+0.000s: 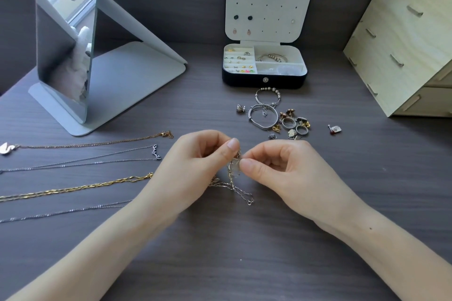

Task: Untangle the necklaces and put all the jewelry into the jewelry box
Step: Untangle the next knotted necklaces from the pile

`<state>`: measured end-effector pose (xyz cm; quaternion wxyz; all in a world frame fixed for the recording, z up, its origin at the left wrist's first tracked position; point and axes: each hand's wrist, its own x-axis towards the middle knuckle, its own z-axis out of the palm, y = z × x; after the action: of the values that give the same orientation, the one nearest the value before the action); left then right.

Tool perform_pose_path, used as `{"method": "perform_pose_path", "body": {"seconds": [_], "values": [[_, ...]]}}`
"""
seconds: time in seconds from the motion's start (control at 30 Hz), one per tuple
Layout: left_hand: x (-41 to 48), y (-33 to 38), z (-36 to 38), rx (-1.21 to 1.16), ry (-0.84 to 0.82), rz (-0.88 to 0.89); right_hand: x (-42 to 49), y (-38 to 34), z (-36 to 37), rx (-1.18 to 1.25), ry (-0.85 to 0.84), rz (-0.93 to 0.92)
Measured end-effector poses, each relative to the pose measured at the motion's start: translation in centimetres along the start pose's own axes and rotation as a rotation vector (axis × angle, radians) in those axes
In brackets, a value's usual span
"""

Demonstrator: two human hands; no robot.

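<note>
Head view: the left hand [195, 164] and the right hand [281, 168] meet at mid-table, fingers curled, each pinching the top of the tangled chains [231, 178] between thumb and forefinger; the fingertips nearly touch. The tangle runs from the pinch down toward the person. Its lower part lies on the table [220, 252] between the two wrists, and a loose end with a clasp trails toward the right hand's side. Four straightened necklaces [73, 188] lie side by side, left of the left hand, long axes running left to right. The jewelry box [244, 82] stands open beyond the hands, lid upright, with rings and a bangle in its compartments. A loose pile of bangles, rings and earrings [281, 117] sits between box and hands, nearer the right hand.
</note>
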<state>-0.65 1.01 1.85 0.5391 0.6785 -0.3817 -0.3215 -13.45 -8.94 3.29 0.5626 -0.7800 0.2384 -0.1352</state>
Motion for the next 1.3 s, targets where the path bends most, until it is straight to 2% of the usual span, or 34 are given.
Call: {"method": "perform_pose_path", "body": {"seconds": [0.23,0.53,0.7,1.0,1.1,1.2,1.3], "values": [[-0.1,0.5,0.1,0.036,0.033,0.028,-0.1,-0.3,0.0,0.062,-0.031,0.029],[-0.3,0.8,0.5,0.009,0.031,0.043,0.0,0.0,0.0,0.178,0.022,0.092],[-0.3,1.0,0.2,-0.050,-0.002,0.057,0.1,0.0,-0.5,0.255,-0.043,0.091],[-0.2,0.6,0.0,0.012,-0.029,0.079,0.2,0.4,-0.8,0.365,-0.152,0.106],[0.0,0.1,-0.1,0.101,-0.019,0.089,0.1,0.2,-0.7,0.261,-0.102,0.067],[0.1,-0.4,-0.2,0.202,0.000,0.110,0.0,0.3,-0.3,-0.088,0.027,-0.086],[0.3,-0.7,-0.1,0.246,0.017,0.113,-0.1,0.9,0.4,-0.305,0.126,-0.207]]}}
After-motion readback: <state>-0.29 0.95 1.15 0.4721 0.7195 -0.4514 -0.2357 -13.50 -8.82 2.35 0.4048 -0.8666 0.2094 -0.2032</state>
